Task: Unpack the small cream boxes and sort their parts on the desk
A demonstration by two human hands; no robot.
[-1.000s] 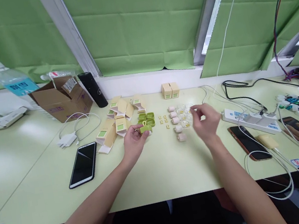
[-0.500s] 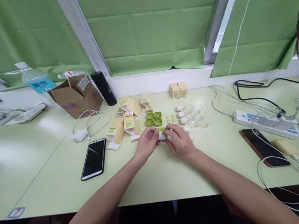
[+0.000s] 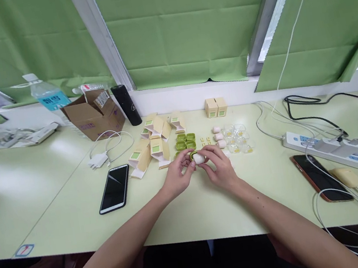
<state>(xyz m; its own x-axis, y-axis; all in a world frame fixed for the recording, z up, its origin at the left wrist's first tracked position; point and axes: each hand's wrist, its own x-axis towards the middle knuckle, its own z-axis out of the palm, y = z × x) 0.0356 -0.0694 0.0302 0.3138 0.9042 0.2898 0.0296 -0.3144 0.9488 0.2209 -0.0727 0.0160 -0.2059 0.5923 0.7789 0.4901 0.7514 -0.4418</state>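
Observation:
Between my fingertips is a small white rounded piece (image 3: pixel 198 158) with a small green square cup (image 3: pixel 192 155) against its left end. My left hand (image 3: pixel 179 173) pinches the green cup's side, while my right hand (image 3: pixel 220 167) grips the white piece from the right. How far the two fit together is hidden by the fingers. Just beyond my hands, several similar green cups (image 3: pixel 182 145) stand in rows. Tiny yellow square pieces (image 3: pixel 205 141), whitish-pink rounded pieces (image 3: pixel 218 137) and clear plastic shells (image 3: pixel 236 137) lie to their right.
Opened cardboard boxes (image 3: pixel 160 148) lie left of the cups; two closed boxes (image 3: pixel 215 107) stand behind. A phone (image 3: pixel 114 189), charger (image 3: pixel 98 160), brown carton (image 3: pixel 95 118) and black bottle (image 3: pixel 126 106) are leftward. Rightward are a power strip (image 3: pixel 324 149), cables and another phone (image 3: pixel 320 177).
The white piece and green cup have turned in my hands, so more of the white side shows. Both hands have shifted slightly right in view. The camera view has also moved a little.

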